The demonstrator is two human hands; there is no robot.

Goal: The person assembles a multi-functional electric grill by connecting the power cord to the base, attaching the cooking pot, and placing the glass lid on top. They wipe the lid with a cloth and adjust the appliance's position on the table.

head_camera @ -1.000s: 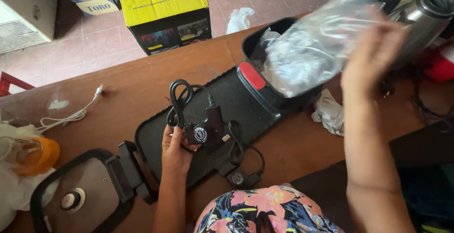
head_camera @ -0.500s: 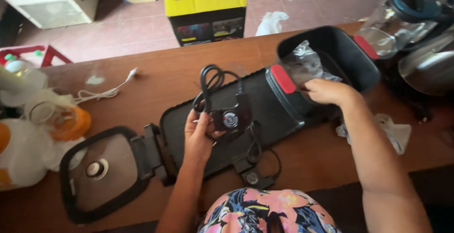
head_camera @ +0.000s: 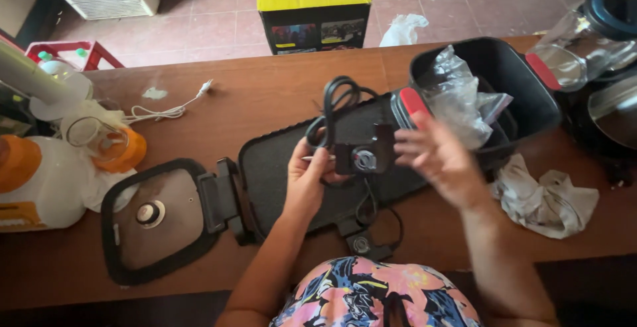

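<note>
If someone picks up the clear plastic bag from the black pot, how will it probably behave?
The plastic bag looks thin and crumpled, so it is probably floppy and very light. It lies loosely in the pot, so it would likely lift out without resistance. Its film looks glossy, so it may slip or crackle in the right hand.

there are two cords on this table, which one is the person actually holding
The black cord, looped and attached to the dial controller in the left hand. The thin white cord lies untouched on the wooden table, far left of both hands.
</note>
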